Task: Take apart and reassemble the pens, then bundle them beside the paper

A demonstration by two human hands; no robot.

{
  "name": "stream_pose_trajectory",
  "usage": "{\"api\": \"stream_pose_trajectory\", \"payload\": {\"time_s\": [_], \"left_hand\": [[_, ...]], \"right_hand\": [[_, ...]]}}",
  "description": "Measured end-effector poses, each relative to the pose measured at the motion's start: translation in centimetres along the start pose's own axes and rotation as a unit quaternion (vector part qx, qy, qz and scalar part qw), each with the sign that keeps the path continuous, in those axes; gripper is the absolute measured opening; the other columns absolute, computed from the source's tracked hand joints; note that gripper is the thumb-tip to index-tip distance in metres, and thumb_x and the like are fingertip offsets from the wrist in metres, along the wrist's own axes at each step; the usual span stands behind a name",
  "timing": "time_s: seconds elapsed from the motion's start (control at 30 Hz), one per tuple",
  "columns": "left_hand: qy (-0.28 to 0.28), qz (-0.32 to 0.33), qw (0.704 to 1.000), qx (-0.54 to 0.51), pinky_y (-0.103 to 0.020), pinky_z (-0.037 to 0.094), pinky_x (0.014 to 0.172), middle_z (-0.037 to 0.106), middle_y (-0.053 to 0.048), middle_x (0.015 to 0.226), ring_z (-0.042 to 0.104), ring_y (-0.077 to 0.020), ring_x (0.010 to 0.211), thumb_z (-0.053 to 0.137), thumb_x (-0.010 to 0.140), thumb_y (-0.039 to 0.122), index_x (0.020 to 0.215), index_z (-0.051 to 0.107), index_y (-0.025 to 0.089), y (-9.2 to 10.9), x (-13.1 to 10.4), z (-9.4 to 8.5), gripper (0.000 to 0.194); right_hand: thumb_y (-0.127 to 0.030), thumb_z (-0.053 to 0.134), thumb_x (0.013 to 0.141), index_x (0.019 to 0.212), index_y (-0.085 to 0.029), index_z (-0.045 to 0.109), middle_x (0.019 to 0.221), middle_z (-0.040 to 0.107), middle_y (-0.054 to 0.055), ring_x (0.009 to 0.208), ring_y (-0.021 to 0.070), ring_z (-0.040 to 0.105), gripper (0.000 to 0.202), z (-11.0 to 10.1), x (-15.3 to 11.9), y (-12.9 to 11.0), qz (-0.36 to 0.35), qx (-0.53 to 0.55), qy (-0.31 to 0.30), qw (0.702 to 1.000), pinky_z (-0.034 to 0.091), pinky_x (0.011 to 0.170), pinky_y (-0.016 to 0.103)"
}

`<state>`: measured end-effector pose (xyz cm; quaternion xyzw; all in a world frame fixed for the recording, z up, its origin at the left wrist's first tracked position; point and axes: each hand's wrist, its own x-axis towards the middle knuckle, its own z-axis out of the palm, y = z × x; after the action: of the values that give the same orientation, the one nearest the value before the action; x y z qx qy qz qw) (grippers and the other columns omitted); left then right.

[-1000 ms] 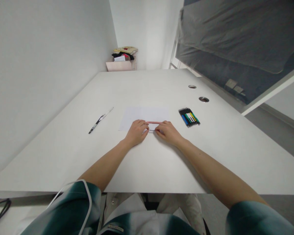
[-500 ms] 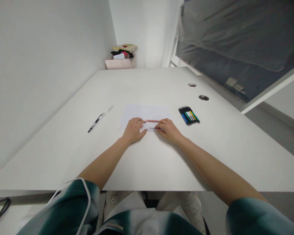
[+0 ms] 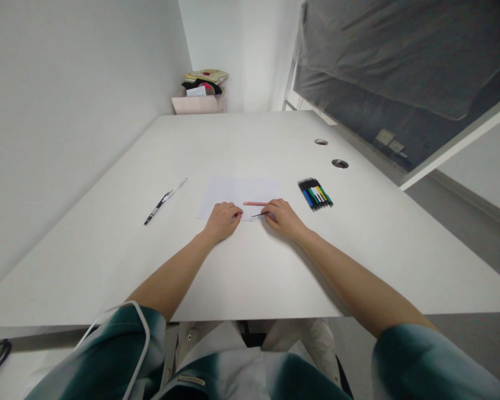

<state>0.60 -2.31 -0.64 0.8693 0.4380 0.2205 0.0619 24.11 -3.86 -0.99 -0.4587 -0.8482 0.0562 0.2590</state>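
A sheet of white paper [image 3: 220, 189] lies flat on the white table. On its lower left edge rests my left hand [image 3: 221, 219], fingers closed, a small reddish piece [image 3: 238, 213] showing at the fingertips; its exact kind is too small to make out. My right hand [image 3: 283, 215] is closed at the paper's lower right, pinching a thin dark pen refill [image 3: 258, 214] that points left. Just beyond it lies a pink pen barrel [image 3: 254, 203], its right end reaching my right fingers; whether they grip it I cannot tell.
To the right, several black pens with coloured parts [image 3: 315, 194] lie side by side. A black-and-white pen [image 3: 157, 208] with a thin pale refill beyond its tip lies at left. Two round holes [image 3: 340, 164] pierce the table. A pink box [image 3: 195, 104] of items stands at the far end.
My left hand has drawn back left and slightly away from the pink barrel, with the reddish piece at its fingertips. My right hand has stayed nearly in place with the refill. The view has shifted slightly.
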Motion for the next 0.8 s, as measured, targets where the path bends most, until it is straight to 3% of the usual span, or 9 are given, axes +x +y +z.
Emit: {"api": "stream_pose_trajectory", "payload": {"time_s": [0.27,0.8], "left_hand": [[0.011,0.016,0.997,-0.07,-0.039,0.046,0.087,0.072,-0.006,0.092,0.064,-0.0209,0.089,0.053,0.088,0.024,0.095,0.068,0.019,0.6,-0.1,-0.1,0.018],[0.027,0.007,0.996,-0.085,-0.037,0.048,0.086,0.072,-0.005,0.09,0.064,-0.0194,0.086,0.055,0.088,0.024,0.094,0.068,0.019,0.9,-0.1,-0.2,0.016]], "right_hand": [[-0.016,0.052,0.082,0.092,-0.018,0.068,0.09,0.067,0.009,0.089,0.0249,0.056,0.019,0.0,0.1,-0.4,-0.004,-0.003,0.006,1.0,0.04,0.079,0.037],[-0.015,0.051,0.085,0.092,-0.019,0.067,0.092,0.063,0.007,0.078,0.0179,0.059,0.018,-0.3,0.1,-1.6,0.005,0.077,0.013,0.997,0.046,0.072,0.031]]}}
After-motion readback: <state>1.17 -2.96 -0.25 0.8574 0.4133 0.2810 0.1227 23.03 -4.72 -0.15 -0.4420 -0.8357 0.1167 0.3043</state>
